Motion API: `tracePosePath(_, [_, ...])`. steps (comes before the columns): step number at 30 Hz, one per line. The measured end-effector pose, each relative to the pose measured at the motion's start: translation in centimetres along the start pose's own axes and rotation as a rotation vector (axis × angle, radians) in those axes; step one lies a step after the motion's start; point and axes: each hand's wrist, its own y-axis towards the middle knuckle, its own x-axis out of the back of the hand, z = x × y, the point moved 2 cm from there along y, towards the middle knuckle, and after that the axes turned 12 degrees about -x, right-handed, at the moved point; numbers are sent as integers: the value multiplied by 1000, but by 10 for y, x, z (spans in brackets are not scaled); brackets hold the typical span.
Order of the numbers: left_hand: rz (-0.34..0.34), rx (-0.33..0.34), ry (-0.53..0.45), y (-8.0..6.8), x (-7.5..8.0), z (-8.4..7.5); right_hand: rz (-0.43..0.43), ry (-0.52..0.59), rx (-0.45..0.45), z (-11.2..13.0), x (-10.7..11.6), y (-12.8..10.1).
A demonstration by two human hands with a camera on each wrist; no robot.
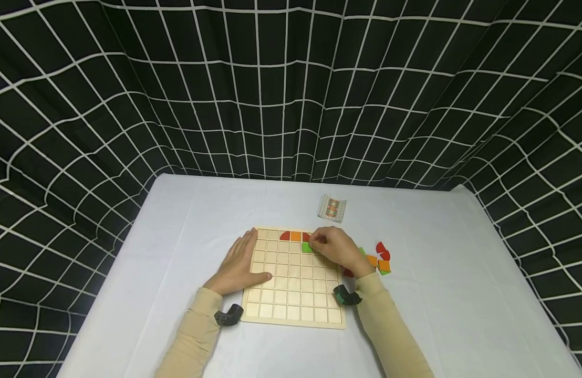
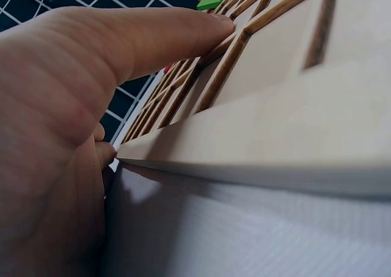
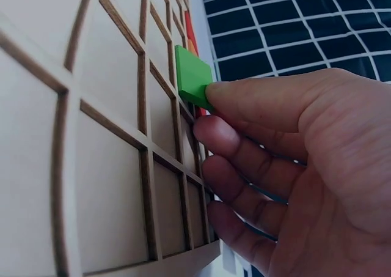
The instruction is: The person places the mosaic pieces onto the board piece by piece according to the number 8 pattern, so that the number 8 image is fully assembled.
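Note:
A pale wooden grid board (image 1: 293,323) lies on the table. My right hand (image 1: 337,247) pinches a green square tile (image 3: 193,76) between thumb and fingertips, over the far part of the board. In the right wrist view the tile is tilted, one corner close to the grid ridges. My left hand (image 1: 239,268) rests at the board's left edge, its fingers straight along the side and its thumb (image 2: 177,35) lying on top. In the board's far row sit a red quarter-round tile (image 1: 285,236), an orange square tile (image 1: 295,236) and another red tile (image 1: 305,237).
Loose red tiles (image 1: 384,255), orange tiles (image 1: 383,265) and partly hidden green ones lie right of the board, near my right wrist. A small printed pattern card (image 1: 332,208) lies beyond the board. Black curtains with a white grid (image 1: 291,105) surround the white table (image 1: 461,294).

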Motion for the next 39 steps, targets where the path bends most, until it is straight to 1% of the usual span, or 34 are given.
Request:
tracePosePath(6, [-4, -7, -5, 1, 0, -1, -11, -11, -19, 0, -2, 0])
tracePosePath(12, [-11, -8, -3, 1, 0, -1, -29, -34, -16, 1, -3, 1])
tracePosePath(19, [-1, 5, 9, 1, -1, 1, -44, -58, -11, 3, -3, 1])
tracePosePath(31, [-6, 4, -2, 2, -1, 1, -70, -88, -7, 5, -4, 1])
tracePosePath(36, [0, 6, 3, 1, -1, 0, -65, -83, -5, 3, -5, 1])
tracePosePath(39, [-1, 2, 7, 1, -1, 0, -40, -52, -10, 3, -2, 0])
